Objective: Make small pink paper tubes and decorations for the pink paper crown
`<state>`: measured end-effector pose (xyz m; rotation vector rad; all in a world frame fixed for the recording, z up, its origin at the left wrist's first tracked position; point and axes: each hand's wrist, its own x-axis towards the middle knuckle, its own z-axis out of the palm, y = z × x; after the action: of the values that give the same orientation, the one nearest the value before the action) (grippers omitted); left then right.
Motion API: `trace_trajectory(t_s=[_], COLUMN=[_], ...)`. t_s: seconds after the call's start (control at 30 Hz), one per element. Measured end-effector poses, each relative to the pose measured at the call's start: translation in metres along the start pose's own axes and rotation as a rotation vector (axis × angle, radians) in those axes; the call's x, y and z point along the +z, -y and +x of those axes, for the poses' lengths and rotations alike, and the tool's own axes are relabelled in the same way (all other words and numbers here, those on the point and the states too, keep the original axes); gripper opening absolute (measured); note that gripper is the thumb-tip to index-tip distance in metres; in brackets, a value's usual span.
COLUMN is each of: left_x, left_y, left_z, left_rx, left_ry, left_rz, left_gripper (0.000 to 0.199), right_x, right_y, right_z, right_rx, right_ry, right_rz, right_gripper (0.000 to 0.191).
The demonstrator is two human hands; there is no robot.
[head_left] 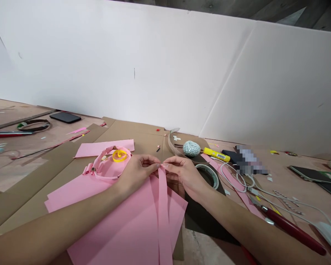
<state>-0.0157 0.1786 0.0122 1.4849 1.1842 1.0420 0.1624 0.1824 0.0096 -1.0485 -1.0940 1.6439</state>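
Note:
Both hands meet over the middle of the work surface. My left hand (139, 169) pinches the top end of a long pink paper strip (163, 213) between thumb and forefinger. From the other side, my right hand (183, 171) pinches the same end, its fingertips nearly touching the left ones. The strip hangs down over stacked pink sheets (113, 221). Beside my left hand lies a pink paper ring (99, 162) with a loop of yellow strip (119, 155) on it. A roll of tape (213, 176) is just right of my right hand.
Brown cardboard (127, 129) lies beneath the papers. To the right are a yellow glue stick (216, 154), a patterned ball (191, 148), white cables (253, 189) and a red-handled tool (294, 228). A black phone (65, 117) lies back left, below a white panel (113, 62).

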Motion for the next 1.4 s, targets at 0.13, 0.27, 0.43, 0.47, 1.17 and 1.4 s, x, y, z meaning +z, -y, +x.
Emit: trace_trajectory(t_s=[0.13, 0.27, 0.43, 0.47, 1.17, 1.4], left_x=[-0.002, -0.003, -0.002, -0.002, -0.001, -0.003], left_y=[0.001, 0.002, 0.002, 0.002, 0.007, 0.011], left_z=[0.0, 0.0, 0.0, 0.0, 0.001, 0.001], left_rx=[0.009, -0.01, -0.019, -0.018, 0.0, 0.01], left_ry=[0.004, 0.022, 0.047, 0.046, 0.05, 0.048], left_rz=[0.046, 0.047, 0.034, 0.035, -0.121, -0.096], left_gripper=[0.019, 0.021, 0.025, 0.025, 0.027, 0.026], right_x=[-0.003, -0.004, -0.004, -0.004, -0.01, -0.008], right_y=[-0.001, -0.005, -0.007, -0.007, -0.007, -0.008], right_z=[0.001, 0.003, 0.005, 0.006, 0.008, 0.007], right_rx=[0.018, 0.017, -0.005, -0.008, -0.01, -0.02], right_ry=[0.029, 0.019, -0.013, -0.013, 0.071, 0.057], right_rz=[-0.036, -0.038, -0.023, -0.019, -0.007, -0.025], right_gripper=[0.029, 0.032, 0.037, 0.037, 0.032, 0.032])
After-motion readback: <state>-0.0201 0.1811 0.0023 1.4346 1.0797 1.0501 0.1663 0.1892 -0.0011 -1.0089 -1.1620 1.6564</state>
